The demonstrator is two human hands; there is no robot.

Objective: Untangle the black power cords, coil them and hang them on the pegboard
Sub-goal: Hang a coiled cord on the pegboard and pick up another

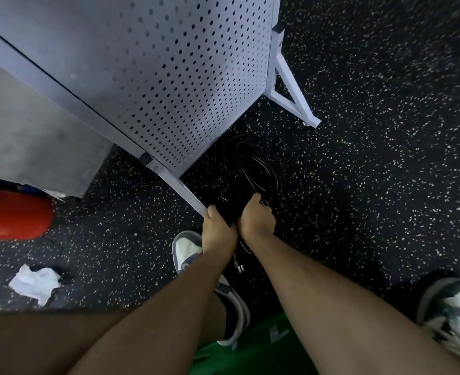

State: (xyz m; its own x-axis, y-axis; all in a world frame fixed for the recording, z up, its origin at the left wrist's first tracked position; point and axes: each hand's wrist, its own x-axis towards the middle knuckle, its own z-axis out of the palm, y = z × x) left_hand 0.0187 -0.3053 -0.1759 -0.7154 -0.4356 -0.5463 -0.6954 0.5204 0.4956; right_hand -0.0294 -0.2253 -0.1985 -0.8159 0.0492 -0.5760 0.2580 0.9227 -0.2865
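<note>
The black power cords [253, 169] are lying in loose overlapping loops on the speckled floor [372, 158], just in front of the lower edge of the pegboard [185, 77], and their near end is gathering into a dark bundle between my two hands. My left hand [219, 228] is gripping the left side of that bundle, its fingers [212, 212] curling down around it and lying beside the pale foot bar [188, 193] of the board's frame; whether they are touching the bar I cannot tell. My right hand [257, 216] is holding the right side of the bundle, its fingers [255, 198] closing over several strands where the loops are running out towards the board. One cord is trailing back below my wrists, and a plug [239, 267] with metal prongs is hanging there, slightly blurred. The pegboard is standing upright on a white braced leg [293, 96] at its far corner. My left shoe [188, 250] is showing behind my left forearm, and my right shoe [450, 307] is standing well apart at the right edge. A crumpled white rag [35, 284] is lying on the floor to the left, near a red rounded object [12, 212] at the frame's edge, with a grey slab [20, 125] beyond it. A green surface [264, 347] is showing between my forearms at the bottom.
</note>
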